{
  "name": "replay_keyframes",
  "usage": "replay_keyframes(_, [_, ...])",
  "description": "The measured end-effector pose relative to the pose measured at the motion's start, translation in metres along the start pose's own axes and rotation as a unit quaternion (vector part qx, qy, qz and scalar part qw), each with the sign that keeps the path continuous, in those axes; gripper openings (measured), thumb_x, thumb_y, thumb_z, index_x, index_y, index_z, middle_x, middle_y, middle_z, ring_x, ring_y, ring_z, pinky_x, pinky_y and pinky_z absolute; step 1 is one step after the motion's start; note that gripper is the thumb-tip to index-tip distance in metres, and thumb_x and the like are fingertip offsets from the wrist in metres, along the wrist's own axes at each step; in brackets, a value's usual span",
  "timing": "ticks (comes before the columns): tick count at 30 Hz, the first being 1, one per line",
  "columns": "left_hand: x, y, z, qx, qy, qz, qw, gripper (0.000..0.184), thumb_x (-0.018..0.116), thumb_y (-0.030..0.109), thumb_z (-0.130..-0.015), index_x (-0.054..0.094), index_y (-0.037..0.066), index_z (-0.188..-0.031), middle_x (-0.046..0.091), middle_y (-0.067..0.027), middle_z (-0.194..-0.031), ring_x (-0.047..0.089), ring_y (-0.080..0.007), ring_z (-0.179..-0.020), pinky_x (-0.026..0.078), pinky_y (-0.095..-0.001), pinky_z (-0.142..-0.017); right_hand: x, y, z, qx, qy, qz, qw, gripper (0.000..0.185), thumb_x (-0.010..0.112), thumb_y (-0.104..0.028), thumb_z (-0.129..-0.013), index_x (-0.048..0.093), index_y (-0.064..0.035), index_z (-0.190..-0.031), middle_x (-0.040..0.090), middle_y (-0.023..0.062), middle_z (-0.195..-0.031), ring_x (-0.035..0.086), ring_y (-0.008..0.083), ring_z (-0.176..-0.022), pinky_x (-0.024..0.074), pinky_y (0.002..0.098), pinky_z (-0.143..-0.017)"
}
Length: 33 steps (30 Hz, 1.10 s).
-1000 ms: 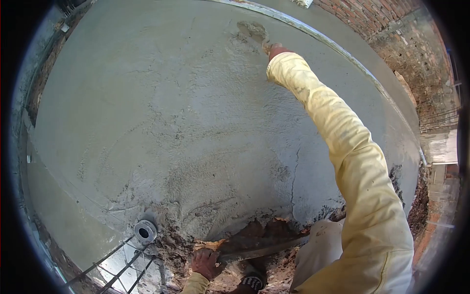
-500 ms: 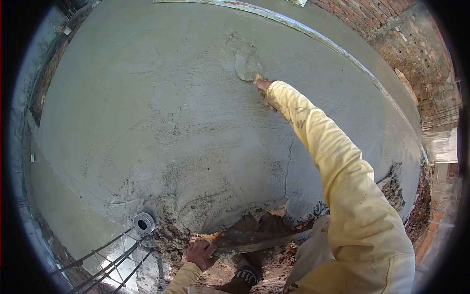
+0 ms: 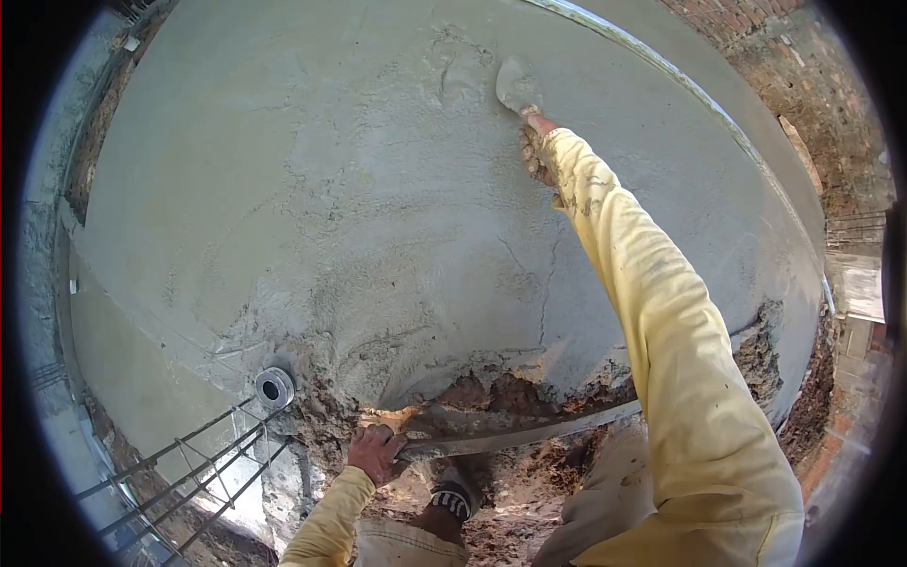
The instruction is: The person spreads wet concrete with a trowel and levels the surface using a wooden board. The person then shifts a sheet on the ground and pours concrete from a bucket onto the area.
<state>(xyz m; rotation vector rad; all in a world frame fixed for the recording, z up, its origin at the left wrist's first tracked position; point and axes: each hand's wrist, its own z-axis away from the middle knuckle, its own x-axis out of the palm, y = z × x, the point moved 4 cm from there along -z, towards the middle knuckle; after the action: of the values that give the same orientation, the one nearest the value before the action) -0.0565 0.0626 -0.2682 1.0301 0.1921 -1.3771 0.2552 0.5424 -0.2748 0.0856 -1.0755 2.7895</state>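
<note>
My right hand (image 3: 537,156), smeared with cement, is stretched far out and wrapped around the handle of a trowel. The trowel's blade (image 3: 516,83) lies flat on the wet grey concrete (image 3: 378,180). Low in the view, my left hand (image 3: 375,454) is closed at the near end of a long flat strip (image 3: 520,438), its fingers curled at the crumbly edge of the slab. My right sleeve hides the far end of that strip.
Left of my left hand, a grey pipe end (image 3: 275,387) stands beside a rebar cage (image 3: 189,472). A long pale straightedge (image 3: 661,76) crosses the concrete at the upper right. Brick walls (image 3: 831,113) border the right. Broken soil and rubble (image 3: 529,501) lie around my foot.
The trowel in my right hand has moved right and slightly farther away, leaving a mark in the concrete. My left hand stays at the strip's end. The whole view has shifted a little.
</note>
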Motion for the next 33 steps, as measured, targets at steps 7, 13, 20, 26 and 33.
replay_keyframes(7, [-0.064,0.042,0.026,0.049,0.039,-0.009,0.998,0.049,0.075,0.037,-0.065,0.061,0.017,-0.108,0.057,-0.008,-0.102,0.054,-0.0304,-0.099,0.037,-0.0489,-0.092,-0.057,0.067,0.204,0.039,-0.05,0.026,0.998,0.035,0.073,-0.033,-0.084,0.054,-0.0078,-0.1,0.055,0.0031,-0.071,0.054,0.0153,-0.052,0.0452,0.0309,-0.044])
replay_keyframes(13, [-0.15,0.127,0.058,0.005,0.004,-0.039,0.999,0.048,0.075,0.036,-0.068,0.061,0.014,-0.109,0.057,-0.01,-0.107,0.055,-0.0293,-0.102,0.036,-0.0476,-0.09,-0.222,0.189,0.436,0.276,0.323,0.185,0.886,0.068,0.082,-0.045,-0.07,0.056,0.0027,-0.111,0.062,0.0073,-0.079,0.061,0.0215,-0.066,0.0499,0.0423,-0.059])
replay_keyframes(20, [-0.217,0.246,0.103,0.015,-0.103,0.016,0.994,0.032,0.046,0.021,-0.089,0.06,0.012,-0.116,0.057,-0.0131,-0.119,0.052,-0.0285,-0.114,0.036,-0.047,-0.094,-0.228,0.286,0.484,0.314,0.398,-0.138,0.851,0.048,0.062,-0.057,-0.084,0.057,-0.011,-0.099,0.06,0.0097,-0.076,0.065,0.0296,-0.079,0.0481,0.0554,-0.07])
replay_keyframes(26, [-0.229,0.239,0.184,0.038,0.005,-0.008,0.999,0.031,0.048,0.021,-0.088,0.058,0.009,-0.115,0.057,-0.0142,-0.119,0.054,-0.0295,-0.11,0.037,-0.0476,-0.096,-0.217,0.344,0.473,0.308,0.332,-0.051,0.89,0.046,0.065,-0.053,-0.082,0.06,-0.0116,-0.102,0.062,0.0128,-0.084,0.058,0.0305,-0.069,0.0499,0.0484,-0.063])
replay_keyframes(33, [-0.187,0.144,0.308,-0.106,0.135,0.076,0.982,0.045,0.071,0.031,-0.07,0.056,0.008,-0.106,0.056,-0.0134,-0.1,0.054,-0.0322,-0.096,0.04,-0.0476,-0.082,-0.005,0.193,0.479,0.189,0.382,0.272,0.863,0.098,0.083,-0.041,-0.068,0.036,0.0082,-0.139,0.057,0.019,-0.123,0.058,0.0273,-0.102,0.0424,0.0356,-0.096])
